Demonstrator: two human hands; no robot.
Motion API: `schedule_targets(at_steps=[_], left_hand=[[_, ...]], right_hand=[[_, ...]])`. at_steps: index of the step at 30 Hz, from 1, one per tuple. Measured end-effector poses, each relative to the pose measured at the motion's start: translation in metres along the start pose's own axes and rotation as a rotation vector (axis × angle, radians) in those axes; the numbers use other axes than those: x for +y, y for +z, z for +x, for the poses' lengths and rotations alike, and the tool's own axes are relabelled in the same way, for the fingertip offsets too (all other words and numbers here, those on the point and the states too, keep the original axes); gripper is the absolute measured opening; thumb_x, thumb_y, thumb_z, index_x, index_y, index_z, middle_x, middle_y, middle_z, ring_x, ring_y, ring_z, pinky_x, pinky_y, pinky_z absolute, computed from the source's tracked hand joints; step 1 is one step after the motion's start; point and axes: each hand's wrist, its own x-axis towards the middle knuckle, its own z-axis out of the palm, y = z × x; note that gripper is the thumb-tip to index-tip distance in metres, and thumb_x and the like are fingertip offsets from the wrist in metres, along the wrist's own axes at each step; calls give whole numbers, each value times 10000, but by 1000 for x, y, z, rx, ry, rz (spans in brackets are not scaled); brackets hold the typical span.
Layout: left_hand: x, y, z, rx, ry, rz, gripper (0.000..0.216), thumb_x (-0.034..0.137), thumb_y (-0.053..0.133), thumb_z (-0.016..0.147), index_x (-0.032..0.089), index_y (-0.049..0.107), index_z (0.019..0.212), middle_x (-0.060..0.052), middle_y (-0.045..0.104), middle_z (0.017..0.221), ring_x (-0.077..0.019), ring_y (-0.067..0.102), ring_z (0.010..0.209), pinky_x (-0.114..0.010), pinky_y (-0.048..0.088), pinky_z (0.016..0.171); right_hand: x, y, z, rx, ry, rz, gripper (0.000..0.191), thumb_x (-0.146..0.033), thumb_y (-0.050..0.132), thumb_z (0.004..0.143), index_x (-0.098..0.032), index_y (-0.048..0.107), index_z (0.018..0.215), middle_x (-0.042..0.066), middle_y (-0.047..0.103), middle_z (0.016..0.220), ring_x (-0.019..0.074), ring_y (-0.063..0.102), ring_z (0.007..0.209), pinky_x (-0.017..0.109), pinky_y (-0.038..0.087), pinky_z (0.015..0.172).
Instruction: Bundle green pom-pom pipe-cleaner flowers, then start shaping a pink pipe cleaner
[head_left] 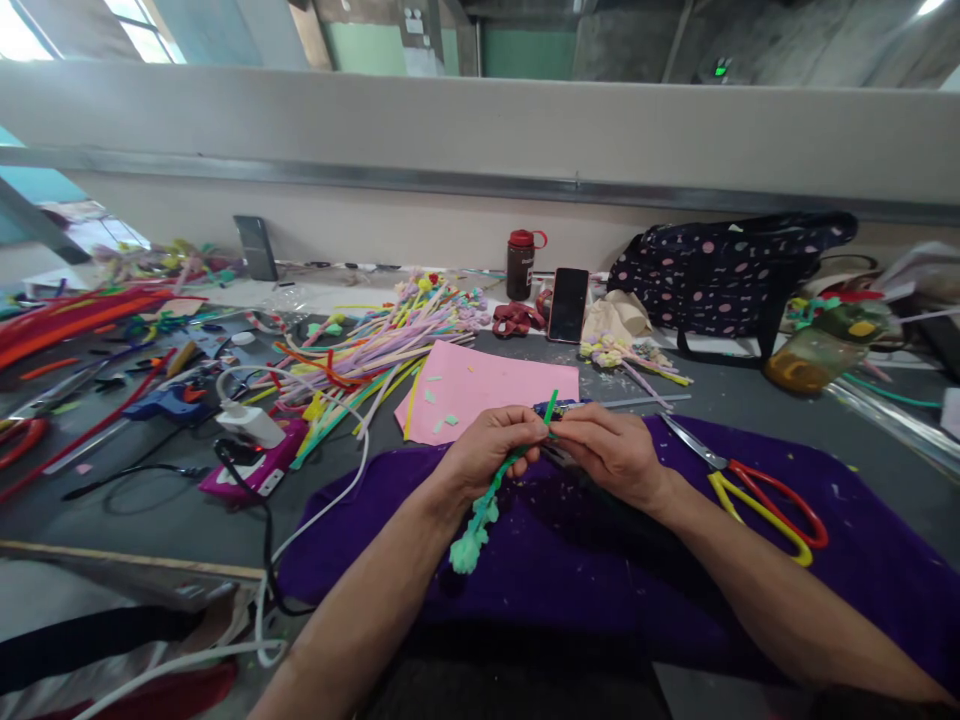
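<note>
My left hand (491, 447) is closed around the stem of a green pipe-cleaner flower (484, 512), whose fluffy pale-green head hangs down to the lower left. A bright green stem end pokes up above my fingers. My right hand (611, 450) meets it at the same spot, thumb and fingers pinched together on the stem's upper end. Behind the fingers a dark blue tool, perhaps a glue gun, is mostly hidden. Scissors (750, 490) with red and yellow handles lie to the right on a purple cloth (585, 540). Beyond my hands is a pink sheet (487, 385) with green scraps.
Bundled pipe cleaners (405, 340) lie at the back left. A magenta power strip (259, 465) with cables and a blue glue gun (169, 400) sit left. A red-lidded bottle (520, 265), a phone (568, 305), a patterned bag (720, 280) and a jar (821, 350) stand along the back.
</note>
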Motion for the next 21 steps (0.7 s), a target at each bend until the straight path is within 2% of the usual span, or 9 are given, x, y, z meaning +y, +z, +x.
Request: schedule_targets(at_steps=[2, 4, 8, 11, 15, 18, 21], left_hand=[[-1, 1, -1, 9, 46, 58, 194, 327, 592, 688, 148, 518, 691, 43, 514, 522, -34, 421, 364, -141, 264, 345], [-1, 2, -2, 18, 109, 141, 201, 332, 593, 693, 144, 523, 688, 43, 502, 529, -39, 421, 390, -152, 285, 373], [1, 5, -6, -35, 170, 289, 196, 327, 577, 707, 136, 542, 678, 50, 452, 509, -45, 393, 419, -166, 296, 410], [5, 7, -10, -97, 158, 337, 189, 324, 567, 715, 138, 550, 685, 44, 458, 533, -46, 396, 432, -166, 294, 412], [8, 8, -12, -97, 82, 319, 215, 357, 502, 755, 151, 559, 772, 22, 519, 604, -49, 436, 429, -165, 313, 400], [7, 8, -10, -70, 69, 334, 233, 368, 467, 776, 158, 558, 820, 15, 535, 632, -52, 452, 436, -166, 327, 402], [5, 7, -8, -68, 92, 351, 227, 367, 486, 766, 152, 556, 772, 24, 510, 608, -55, 444, 444, -171, 334, 411]], right_hand=[[-2, -2, 2, -20, 48, 37, 145, -198, 530, 795, -211, 627, 902, 65, 634, 850, 150, 579, 784, 262, 447, 674], [-4, -4, 5, -43, 159, 136, 101, -209, 541, 772, -192, 633, 808, 48, 620, 765, 140, 563, 705, 253, 429, 624], [-5, -5, 9, -167, 602, 602, 112, -221, 552, 712, -163, 561, 617, -38, 480, 489, 77, 415, 428, 197, 314, 415], [-2, -3, 11, -263, 860, 937, 131, -216, 571, 646, -150, 512, 549, -64, 406, 419, 49, 306, 344, 180, 201, 334], [2, -1, 12, -252, 947, 1071, 148, -213, 584, 611, -139, 505, 511, -57, 413, 408, 39, 288, 326, 176, 151, 316], [2, -2, 12, -218, 947, 1069, 161, -212, 592, 611, -139, 498, 502, -59, 413, 397, 35, 283, 323, 173, 142, 320], [1, -2, 12, -197, 907, 1039, 166, -201, 587, 626, -141, 492, 504, -63, 416, 403, 34, 292, 332, 170, 162, 327]])
